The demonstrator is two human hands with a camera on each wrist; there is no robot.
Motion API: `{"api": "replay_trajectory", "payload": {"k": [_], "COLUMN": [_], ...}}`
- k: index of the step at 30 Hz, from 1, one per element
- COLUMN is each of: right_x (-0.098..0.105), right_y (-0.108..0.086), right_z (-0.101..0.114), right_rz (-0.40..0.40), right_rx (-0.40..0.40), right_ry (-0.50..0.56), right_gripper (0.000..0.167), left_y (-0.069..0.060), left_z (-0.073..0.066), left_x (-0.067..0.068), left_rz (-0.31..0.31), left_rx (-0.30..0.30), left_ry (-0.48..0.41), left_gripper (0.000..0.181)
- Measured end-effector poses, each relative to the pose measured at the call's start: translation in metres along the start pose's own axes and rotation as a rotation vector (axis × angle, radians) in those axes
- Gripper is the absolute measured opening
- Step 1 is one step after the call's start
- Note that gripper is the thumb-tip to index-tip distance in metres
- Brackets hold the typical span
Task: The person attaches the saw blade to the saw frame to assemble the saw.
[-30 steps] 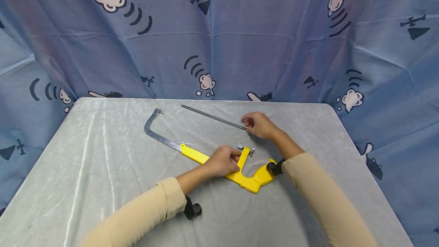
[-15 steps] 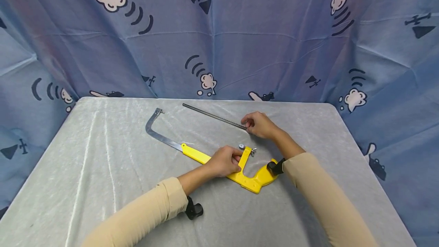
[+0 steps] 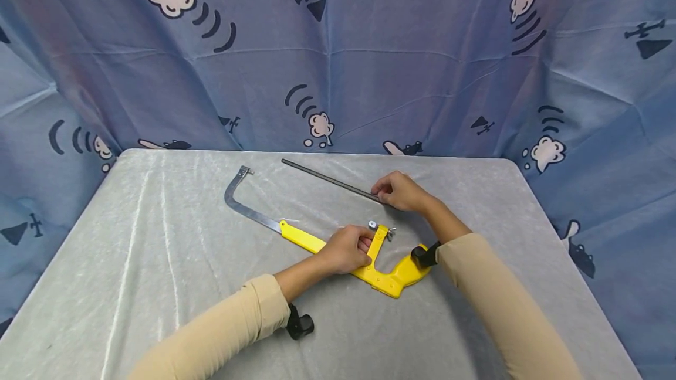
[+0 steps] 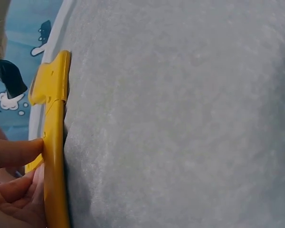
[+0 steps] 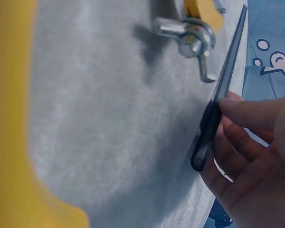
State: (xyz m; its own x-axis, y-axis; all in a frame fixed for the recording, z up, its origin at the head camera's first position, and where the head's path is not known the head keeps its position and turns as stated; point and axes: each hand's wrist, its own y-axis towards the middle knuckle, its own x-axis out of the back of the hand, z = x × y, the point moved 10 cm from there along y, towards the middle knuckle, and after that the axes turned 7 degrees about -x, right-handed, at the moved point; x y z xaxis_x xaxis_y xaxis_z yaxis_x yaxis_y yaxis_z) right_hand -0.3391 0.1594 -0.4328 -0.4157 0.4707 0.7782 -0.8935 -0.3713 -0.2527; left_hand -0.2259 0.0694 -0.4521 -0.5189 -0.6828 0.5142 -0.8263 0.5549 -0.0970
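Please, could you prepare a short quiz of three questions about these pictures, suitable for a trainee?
1. Which hand holds the saw blade?
2. True or false: the saw blade is fitted into the yellow saw frame.
3. Choose one. The wing nut sits on: (a) the saw blade, (b) the yellow post, (c) the tablecloth.

Key: 1: the right hand. 2: false; it is held apart from the frame. 3: b.

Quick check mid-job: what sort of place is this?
Probably a curtained-off workspace, perhaps staged for recording: a cloth-covered table, a blue printed curtain hanging behind it, and a hacksaw frame on top.
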Motion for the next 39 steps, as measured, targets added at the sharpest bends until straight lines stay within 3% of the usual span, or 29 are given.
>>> {"api": "replay_trajectory", "payload": {"k": [7,14,27,39], "right_x": [-0.006,-0.012,-0.017,-0.017], "right_y": [-0.002,-0.006,-0.012,-0.017], "right_z": [-0.004,-0.009,-0.009,-0.004], "right_rz": [0.126,0.226,0.287,0.31], "right_rx": [-0.074,-0.12,-0.165,-0.18], "right_ry": [0.116,0.256,0.323,0.445], "right_gripper": [0.023,0.023,0.024,0.027], "left_y": [0.0,0.002,0.0,0.0], "left_z": [0.0,0.003,0.004,0.004], "left_x": [0.0,-0.001,-0.001,-0.003], "left_rz": [-0.007,-0.005,-0.025,-0.017], "left_rx": [-0.031,-0.015,0.021,0.027], "left_ry": [-0.032,-0.054,-0.057,-0.061], "left_gripper": [0.035,0.037,0.04,0.041]}}
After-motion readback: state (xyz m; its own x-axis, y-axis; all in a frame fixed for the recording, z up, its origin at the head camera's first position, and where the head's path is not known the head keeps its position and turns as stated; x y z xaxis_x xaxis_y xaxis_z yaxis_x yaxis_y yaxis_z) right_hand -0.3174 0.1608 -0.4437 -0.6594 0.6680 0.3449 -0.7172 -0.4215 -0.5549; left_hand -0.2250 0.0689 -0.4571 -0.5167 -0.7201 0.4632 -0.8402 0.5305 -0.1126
